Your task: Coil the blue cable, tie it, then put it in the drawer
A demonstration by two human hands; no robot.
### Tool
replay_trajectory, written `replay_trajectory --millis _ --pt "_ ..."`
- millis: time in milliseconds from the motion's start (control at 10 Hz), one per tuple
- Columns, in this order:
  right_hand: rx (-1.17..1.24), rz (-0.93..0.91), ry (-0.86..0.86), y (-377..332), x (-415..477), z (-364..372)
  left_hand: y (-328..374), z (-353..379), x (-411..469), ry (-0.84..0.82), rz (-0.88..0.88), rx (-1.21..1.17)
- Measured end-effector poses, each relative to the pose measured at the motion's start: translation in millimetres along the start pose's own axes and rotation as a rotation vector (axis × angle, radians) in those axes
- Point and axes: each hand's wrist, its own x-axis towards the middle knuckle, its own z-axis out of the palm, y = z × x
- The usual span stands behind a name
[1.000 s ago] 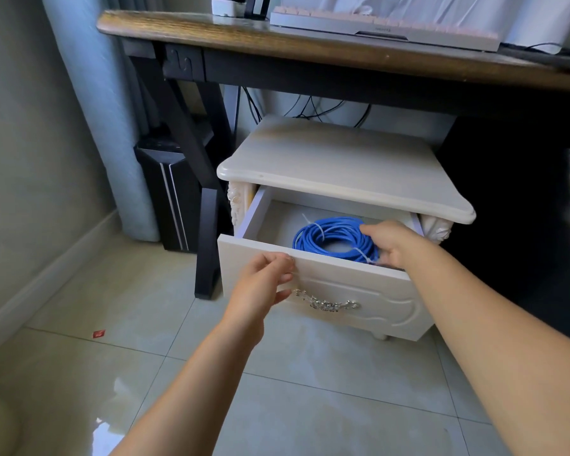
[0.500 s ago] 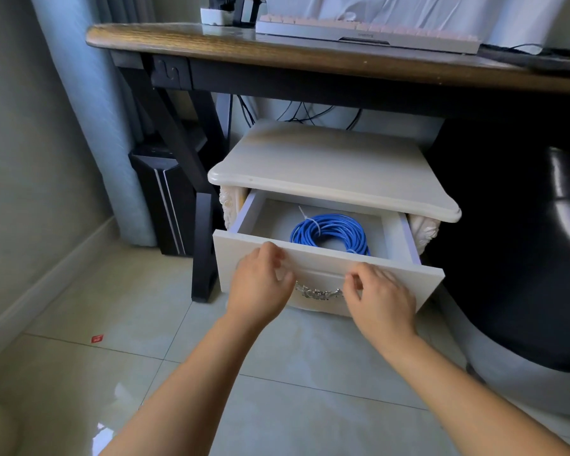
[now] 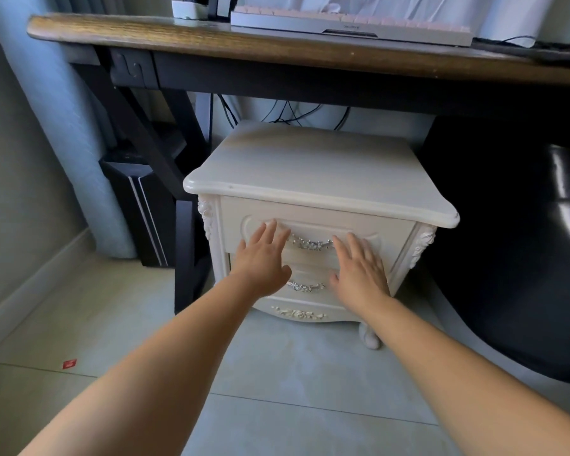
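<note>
Both hands are flat with fingers spread now, left hand (image 3: pixel 264 258) and right hand (image 3: pixel 359 268) pressing either side of the handle (image 3: pixel 310 244) mid-frame, holding nothing. Half a second back the top drawer (image 3: pixel 392 238) hung open with the blue cable coiled inside. Now it's pushed flush, so the cable's out of sight, presumably shut in. Looks like job done. The desk (image 3: pixel 277 44) runs across the top of the frame.

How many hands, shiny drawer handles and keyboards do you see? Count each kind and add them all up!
Hands: 2 (left hand, right hand)
Shiny handles: 2 (upper handle, lower handle)
Keyboards: 1 (keyboard)
Total: 5
</note>
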Motion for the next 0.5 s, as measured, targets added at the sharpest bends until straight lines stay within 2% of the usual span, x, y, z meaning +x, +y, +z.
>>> replay_trajectory --millis 200,500 --pt "-0.014 0.024 -0.12 0 16 0 4 2 24 -0.056 0.026 0.032" --pt "0.1 0.08 -0.219 1 8 -12 8 8 6 -0.099 0.029 -0.026"
